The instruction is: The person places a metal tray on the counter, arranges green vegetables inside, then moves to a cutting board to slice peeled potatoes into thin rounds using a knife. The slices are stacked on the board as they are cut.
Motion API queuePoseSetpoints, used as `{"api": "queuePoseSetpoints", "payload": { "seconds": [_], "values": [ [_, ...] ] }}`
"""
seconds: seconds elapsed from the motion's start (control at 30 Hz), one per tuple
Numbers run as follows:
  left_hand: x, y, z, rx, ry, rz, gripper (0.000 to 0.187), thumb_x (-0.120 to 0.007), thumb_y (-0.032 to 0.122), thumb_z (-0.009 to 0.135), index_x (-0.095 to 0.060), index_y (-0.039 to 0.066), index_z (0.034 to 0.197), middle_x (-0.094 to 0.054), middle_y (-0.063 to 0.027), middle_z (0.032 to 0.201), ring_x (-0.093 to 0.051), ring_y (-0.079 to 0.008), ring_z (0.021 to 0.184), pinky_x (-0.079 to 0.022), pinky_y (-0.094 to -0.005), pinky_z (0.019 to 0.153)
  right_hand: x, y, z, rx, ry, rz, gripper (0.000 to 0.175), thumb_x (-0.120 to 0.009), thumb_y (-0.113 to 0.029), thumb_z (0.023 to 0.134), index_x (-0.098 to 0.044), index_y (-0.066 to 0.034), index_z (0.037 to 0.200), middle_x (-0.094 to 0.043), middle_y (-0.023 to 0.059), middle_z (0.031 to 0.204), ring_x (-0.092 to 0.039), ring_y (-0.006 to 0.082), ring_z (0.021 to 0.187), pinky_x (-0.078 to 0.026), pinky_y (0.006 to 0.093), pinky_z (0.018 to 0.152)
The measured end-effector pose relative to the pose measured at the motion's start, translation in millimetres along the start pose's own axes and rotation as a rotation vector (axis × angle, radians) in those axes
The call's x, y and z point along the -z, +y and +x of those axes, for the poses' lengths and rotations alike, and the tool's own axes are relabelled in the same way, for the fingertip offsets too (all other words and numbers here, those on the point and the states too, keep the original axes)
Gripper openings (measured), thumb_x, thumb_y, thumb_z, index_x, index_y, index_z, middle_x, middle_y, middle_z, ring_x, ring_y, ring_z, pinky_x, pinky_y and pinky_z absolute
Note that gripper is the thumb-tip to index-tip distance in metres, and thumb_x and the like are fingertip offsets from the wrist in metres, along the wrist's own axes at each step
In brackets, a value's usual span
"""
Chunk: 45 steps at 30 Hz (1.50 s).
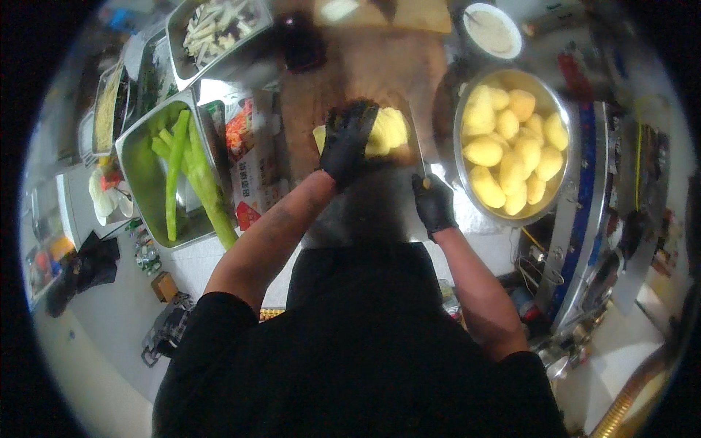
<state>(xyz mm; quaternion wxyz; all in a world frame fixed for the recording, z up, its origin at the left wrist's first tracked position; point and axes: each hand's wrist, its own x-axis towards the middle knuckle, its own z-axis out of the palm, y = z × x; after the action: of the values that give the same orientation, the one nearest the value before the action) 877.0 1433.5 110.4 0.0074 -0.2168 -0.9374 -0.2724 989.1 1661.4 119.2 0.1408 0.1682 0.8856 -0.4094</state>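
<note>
Sliced peeled potato lies fanned in a row on the wooden cutting board. My left hand, in a black glove, rests over the slices and holds them against the board. Beneath its palm, part of the potato is hidden. In my right hand, also gloved in black, is the handle of a kitchen knife. Its blade is seen nearly edge-on, pointing away from me just right of the slices. A steel bowl of whole peeled potatoes stands to the right of that hand.
Left of the board, a steel pan holds long green stalks. A printed carton lies between pan and board. Farther back are a pan of pale cut strips and a white bowl of granular powder with a spoon.
</note>
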Motion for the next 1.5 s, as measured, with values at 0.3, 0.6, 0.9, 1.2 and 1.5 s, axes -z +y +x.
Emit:
{"api": "queuePoseSetpoints", "payload": {
  "seconds": [0.3,0.6,0.9,1.2,1.5],
  "values": [
    [-1.8,5.0,12.3,-0.064,-0.033,0.037,0.093,-0.081,0.056,0.078,-0.05,0.01,0.152,-0.049,-0.0198,0.156,-0.042,-0.0419,0.146,-0.029,-0.0576,0.12,24.4,-26.9,2.4,-0.026,-0.062,-0.019,0.032,-0.069,-0.027,0.099,-0.071,0.0019,0.113,-0.072,0.0308,0.097,-0.072,0.044,0.093,-0.056,0.0461,0.078],
    [-15.5,11.4,26.5,-0.027,-0.031,-0.037,0.086,-0.076,0.049,0.082,-0.049,0.008,0.152,-0.049,-0.022,0.153,-0.044,-0.0432,0.141,-0.027,-0.0569,0.12,16.3,-26.9,2.5,0.049,0.007,0.044,0.033,-0.069,-0.032,0.1,-0.07,0.0008,0.093,-0.07,0.0273,0.085,-0.071,0.0408,0.079,-0.052,0.0467,0.069],
    [-0.3,1.6,32.3,-0.303,-0.09,-0.137,0.05,-0.07,0.031,0.087,-0.065,0.007,0.13,-0.061,-0.021,0.136,-0.055,-0.0427,0.128,-0.039,-0.0539,0.111,24.1,-28.6,7.5,-0.005,-0.071,-0.005,0.037,-0.067,-0.024,0.099,-0.067,-0.004,0.129,-0.072,0.0285,0.114,-0.07,0.0438,0.107,-0.055,0.0482,0.09],
    [-12.8,-20.0,67.5,-0.619,-0.189,-0.083,0.017,-0.067,0.018,0.091,-0.07,0.006,0.102,-0.07,-0.0167,0.108,-0.063,-0.0392,0.105,-0.049,-0.0496,0.095,22.9,-41.2,22.6,0.201,0.095,-0.038,0.044,-0.064,-0.02,0.098,-0.061,-0.0087,0.141,-0.071,0.0285,0.118,-0.067,0.0471,0.11,-0.055,0.0513,0.092],
    [-12.7,-18.7,70.5,-0.625,-0.182,-0.142,0.015,-0.067,0.016,0.09,-0.069,0.007,0.101,-0.069,-0.0159,0.104,-0.062,-0.0399,0.102,-0.049,-0.0486,0.093,22.8,-42.5,31.4,0.197,0.031,-0.115,0.048,-0.063,-0.019,0.097,-0.059,-0.0102,0.144,-0.07,0.0286,0.122,-0.067,0.0458,0.113,-0.055,0.0497,0.096]
  ]
}}
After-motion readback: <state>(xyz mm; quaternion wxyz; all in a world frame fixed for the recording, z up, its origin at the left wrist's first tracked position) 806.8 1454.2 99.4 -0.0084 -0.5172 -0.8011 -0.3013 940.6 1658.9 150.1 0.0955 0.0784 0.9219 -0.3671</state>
